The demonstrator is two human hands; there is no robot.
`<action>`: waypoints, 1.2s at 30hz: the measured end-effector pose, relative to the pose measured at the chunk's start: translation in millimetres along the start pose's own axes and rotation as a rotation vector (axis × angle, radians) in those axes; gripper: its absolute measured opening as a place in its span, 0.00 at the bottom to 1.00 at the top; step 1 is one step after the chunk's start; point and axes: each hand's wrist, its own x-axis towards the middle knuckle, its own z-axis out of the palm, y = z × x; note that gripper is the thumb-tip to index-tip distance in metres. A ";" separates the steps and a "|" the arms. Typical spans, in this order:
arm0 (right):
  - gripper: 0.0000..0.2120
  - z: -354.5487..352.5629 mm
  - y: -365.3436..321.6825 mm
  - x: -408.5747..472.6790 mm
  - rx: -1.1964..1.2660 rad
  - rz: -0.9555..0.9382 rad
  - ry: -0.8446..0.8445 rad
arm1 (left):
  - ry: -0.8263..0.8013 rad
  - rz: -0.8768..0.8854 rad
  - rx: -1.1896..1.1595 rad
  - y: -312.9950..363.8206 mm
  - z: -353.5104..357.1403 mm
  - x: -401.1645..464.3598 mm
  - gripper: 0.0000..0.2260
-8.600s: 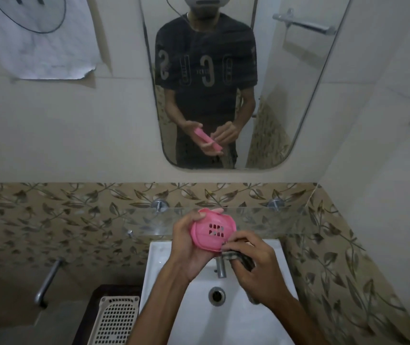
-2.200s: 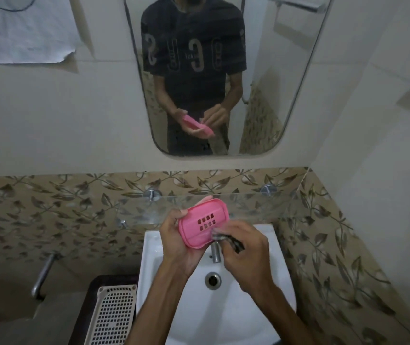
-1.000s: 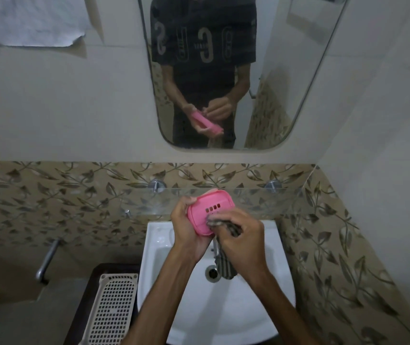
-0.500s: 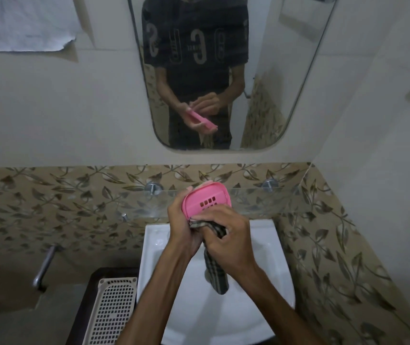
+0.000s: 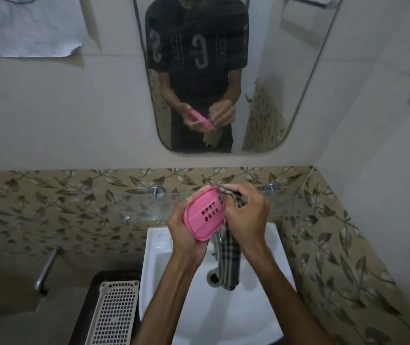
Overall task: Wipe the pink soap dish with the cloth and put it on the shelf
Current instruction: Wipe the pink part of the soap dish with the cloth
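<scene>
Wipe step in hand — left hand (image 5: pixel 186 235) grips pink soap dish (image 5: pixel 205 215) over the sink (image 5: pixel 261 307), right hand (image 5: pixel 245 215) pinches cloth (image 5: pixel 229 260) at its far rim. Next — free the cloth, set dish on glass shelf (image 5: pixel 146 207).

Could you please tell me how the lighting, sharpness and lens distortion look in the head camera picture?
Head view: dim, flat indoor light, no harsh glare; wide-angle lens bows the mirror edges and tile border; the pink soap dish, the cloth and both hands, left hand and right hand, look reasonably sharp; the glass shelf shows faint reflections.
</scene>
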 end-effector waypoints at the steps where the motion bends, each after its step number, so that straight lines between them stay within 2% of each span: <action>1: 0.11 -1.8 3.1 -3.8 0.006 0.025 -0.003 | -0.002 0.001 0.006 0.6 -0.7 -0.1 0.16; 5: 0.10 -5.9 8.1 -38.6 0.028 0.070 -0.023 | 0.031 0.008 -0.002 0.4 0.3 0.5 0.15; 9: 0.15 -1.2 -6.0 -52.2 0.041 -0.151 -0.121 | 0.075 -0.092 -0.072 -0.5 10.1 1.7 0.15; 11: 0.15 1.1 -10.4 -42.0 0.015 -0.220 -0.136 | 0.063 -0.075 -0.110 -2.5 14.9 1.1 0.15; 14: 0.14 -0.8 -5.2 -16.4 -0.069 -0.200 -0.110 | 0.030 -0.055 -0.119 -4.9 13.0 -2.1 0.16; 19: 0.13 -6.6 12.3 3.2 -0.173 -0.106 -0.078 | 0.006 -0.039 0.012 -6.7 3.2 -6.9 0.18; 28: 0.14 -10.9 20.7 -35.6 -0.051 0.097 -0.007 | 0.016 0.058 0.072 -10.3 4.8 -5.4 0.16; 33: 0.18 -2.7 1.6 -63.2 0.040 0.014 -0.137 | 0.145 -0.011 0.057 -9.8 10.2 3.0 0.19; 36: 0.17 0.9 -3.9 -67.4 0.075 -0.068 -0.147 | 0.133 -0.043 0.071 -6.8 10.4 5.6 0.19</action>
